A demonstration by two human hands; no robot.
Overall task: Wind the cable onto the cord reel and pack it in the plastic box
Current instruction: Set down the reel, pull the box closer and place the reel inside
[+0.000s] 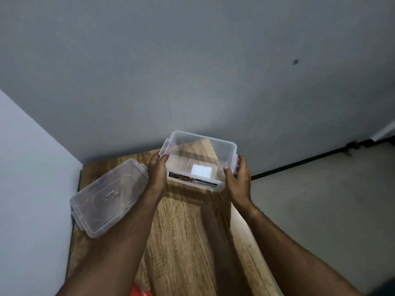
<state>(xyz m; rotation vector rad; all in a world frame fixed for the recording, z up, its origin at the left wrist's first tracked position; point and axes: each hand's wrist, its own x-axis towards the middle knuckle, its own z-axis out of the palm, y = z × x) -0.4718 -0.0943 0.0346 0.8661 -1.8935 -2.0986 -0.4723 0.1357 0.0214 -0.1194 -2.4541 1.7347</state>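
Both hands grip the box (199,161) by its short ends, left hand (157,169) on the left clip, right hand (238,175) on the right, so its long axis runs left to right between them, above the far part of the worktop (188,231). It looks empty. The lid (109,195) lies on the worktop, left of the left hand. I see no cable or reel; something orange (142,291) shows at the near edge.

We count one clear box (201,161) between our fingers, one lid (106,199) left of them, two hands — left (157,169) and right (238,178) — and one orange scrap (142,291), its kind unclear, well behind our fingers.
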